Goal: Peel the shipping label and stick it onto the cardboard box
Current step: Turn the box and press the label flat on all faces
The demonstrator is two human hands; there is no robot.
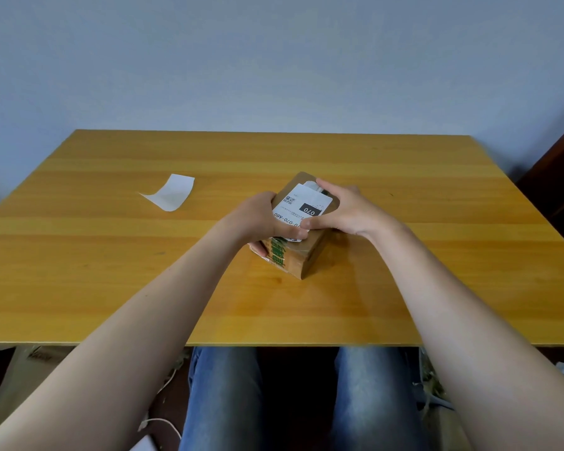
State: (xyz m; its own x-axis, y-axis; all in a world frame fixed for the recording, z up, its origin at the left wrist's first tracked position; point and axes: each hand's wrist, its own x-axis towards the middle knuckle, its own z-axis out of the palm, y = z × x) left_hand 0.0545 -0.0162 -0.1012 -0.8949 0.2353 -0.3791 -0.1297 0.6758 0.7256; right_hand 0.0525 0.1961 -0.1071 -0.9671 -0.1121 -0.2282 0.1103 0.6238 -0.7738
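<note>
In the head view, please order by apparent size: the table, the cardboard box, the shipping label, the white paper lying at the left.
1. table
2. cardboard box
3. shipping label and white paper: they look alike, and hands cover part of the label.

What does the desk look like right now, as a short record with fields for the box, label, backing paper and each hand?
box: cardboard box on the wooden table, near the middle
label: shipping label lying on top of the box
backing paper: blank white sheet on the table, left of the box, one end curled
left hand: left hand on the box's left side, thumb on the label
right hand: right hand pressing the label
</note>
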